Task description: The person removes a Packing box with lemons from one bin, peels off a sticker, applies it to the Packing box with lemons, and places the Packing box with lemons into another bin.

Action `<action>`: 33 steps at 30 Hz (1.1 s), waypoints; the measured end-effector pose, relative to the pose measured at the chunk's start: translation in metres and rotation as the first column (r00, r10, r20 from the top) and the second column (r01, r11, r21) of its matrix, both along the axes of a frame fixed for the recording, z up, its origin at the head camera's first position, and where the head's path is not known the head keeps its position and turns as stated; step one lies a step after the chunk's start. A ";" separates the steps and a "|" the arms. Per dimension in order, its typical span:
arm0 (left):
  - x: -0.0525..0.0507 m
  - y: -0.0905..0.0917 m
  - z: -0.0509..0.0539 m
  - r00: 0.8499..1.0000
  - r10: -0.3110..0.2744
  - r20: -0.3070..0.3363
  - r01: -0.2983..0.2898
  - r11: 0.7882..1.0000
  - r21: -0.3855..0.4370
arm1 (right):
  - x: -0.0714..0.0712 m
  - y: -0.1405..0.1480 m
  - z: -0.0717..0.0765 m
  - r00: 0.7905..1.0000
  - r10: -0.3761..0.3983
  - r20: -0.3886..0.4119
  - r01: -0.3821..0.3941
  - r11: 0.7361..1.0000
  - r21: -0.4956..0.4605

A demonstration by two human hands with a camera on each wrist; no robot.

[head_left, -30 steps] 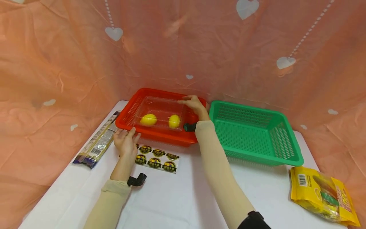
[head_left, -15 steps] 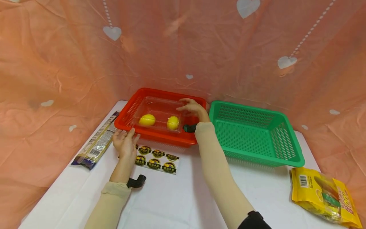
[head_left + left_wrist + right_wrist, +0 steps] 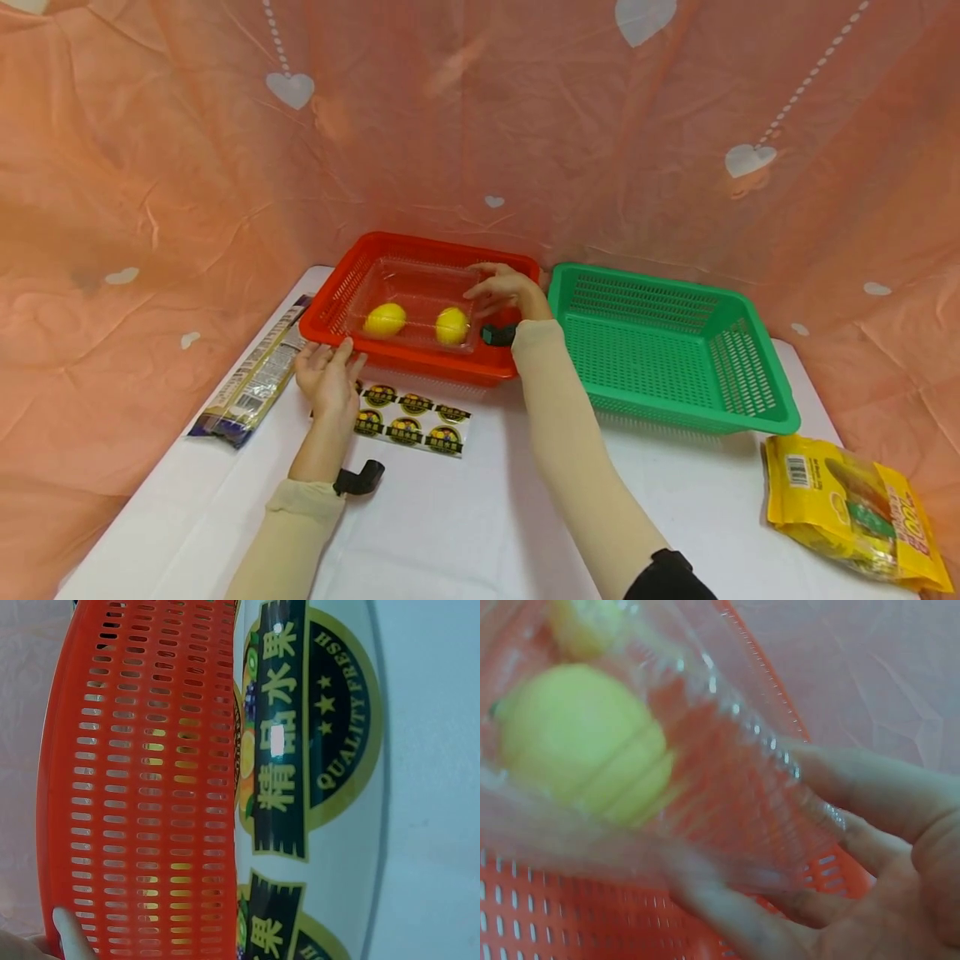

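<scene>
A clear plastic box (image 3: 420, 287) lies inside the red basket (image 3: 405, 360) and holds two lemons, one lemon (image 3: 386, 320) to the left and another lemon (image 3: 452, 326) to the right. My right hand (image 3: 508, 292) reaches over the basket and grips the box's right end; in the right wrist view its spread fingers lie on both sides of the clear wall, close to a lemon (image 3: 585, 742). With the palm turned up, my left hand (image 3: 330, 383) touches the basket's front left corner. Its fingers are partly hidden there, though one fingertip (image 3: 71, 934) shows against the slotted wall.
To the right stands a green basket (image 3: 637, 358). A sheet of round fruit stickers (image 3: 412, 421) lies just in front of the red basket. Long printed packaging (image 3: 251, 375) lies at the left, and a yellow bag (image 3: 855, 508) at the right. A pink curtain (image 3: 480, 125) hangs behind.
The right hand has lowered slightly at the box's end. The lemons and box have shifted a little toward me and to the left. The left hand stays at the basket's corner.
</scene>
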State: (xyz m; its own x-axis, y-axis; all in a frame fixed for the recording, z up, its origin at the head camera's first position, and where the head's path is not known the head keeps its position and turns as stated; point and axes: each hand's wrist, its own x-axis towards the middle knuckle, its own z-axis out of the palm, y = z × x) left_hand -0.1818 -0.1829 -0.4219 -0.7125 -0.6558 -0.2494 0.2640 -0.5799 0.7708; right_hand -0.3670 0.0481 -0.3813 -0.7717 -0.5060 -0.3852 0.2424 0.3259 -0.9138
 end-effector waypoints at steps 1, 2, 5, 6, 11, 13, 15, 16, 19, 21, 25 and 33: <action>-0.001 0.001 -0.001 1.000 -0.001 -0.001 0.001 1.000 0.000 | 0.000 0.002 0.000 1.000 -0.002 -0.005 0.002 1.000 -0.002; -0.002 0.002 -0.001 1.000 -0.002 -0.002 0.002 1.000 0.000 | 0.000 0.004 0.001 1.000 -0.014 -0.006 0.013 1.000 -0.006; -0.005 0.005 -0.003 1.000 -0.007 -0.009 0.007 1.000 0.012 | 0.003 0.010 0.007 0.998 -0.063 0.006 0.063 0.998 -0.030; -0.007 0.006 -0.003 1.000 -0.009 -0.012 0.010 1.000 0.013 | 0.004 0.013 0.010 0.997 -0.080 0.010 0.081 0.996 -0.043; -0.014 0.008 -0.003 1.000 -0.016 -0.027 0.016 1.000 0.018 | 0.008 0.028 0.040 0.989 -0.149 0.022 0.151 0.985 -0.086; -0.017 0.007 -0.001 0.999 -0.013 -0.031 0.013 1.000 0.016 | 0.009 0.036 0.057 0.988 -0.152 0.020 0.153 0.984 -0.091; -0.020 0.005 0.001 1.000 -0.013 -0.029 0.014 1.000 0.011 | 0.013 0.047 0.073 0.988 -0.156 0.018 0.157 0.983 -0.098; -0.022 0.004 0.002 0.999 -0.016 -0.027 0.017 1.000 0.011 | 0.016 0.053 0.080 0.989 -0.148 0.018 0.149 0.984 -0.101; -0.024 0.000 0.003 0.999 -0.032 -0.012 0.032 0.999 0.004 | 0.033 0.075 0.097 0.993 -0.116 0.002 0.115 0.989 -0.091; -0.022 -0.002 0.003 0.999 -0.037 0.003 0.037 0.999 0.007 | 0.048 0.091 0.105 0.997 -0.079 -0.017 0.077 0.994 -0.074; -0.020 -0.006 0.002 1.000 -0.019 0.003 0.018 0.999 0.028 | 0.086 0.128 0.113 0.998 0.002 -0.059 -0.006 0.998 -0.067; -0.020 -0.021 0.010 0.999 -0.024 -0.030 0.025 0.999 0.039 | 0.174 0.181 0.098 0.991 0.047 -0.127 -0.056 0.996 -0.066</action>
State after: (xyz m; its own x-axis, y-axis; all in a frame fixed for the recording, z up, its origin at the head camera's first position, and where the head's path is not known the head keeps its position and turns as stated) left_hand -0.2022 -0.2039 -0.4122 -0.7356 -0.6283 -0.2530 0.2717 -0.6159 0.7395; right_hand -0.1926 0.2295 -0.2830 -0.7838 -0.5687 -0.2494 0.1088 0.2696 -0.9568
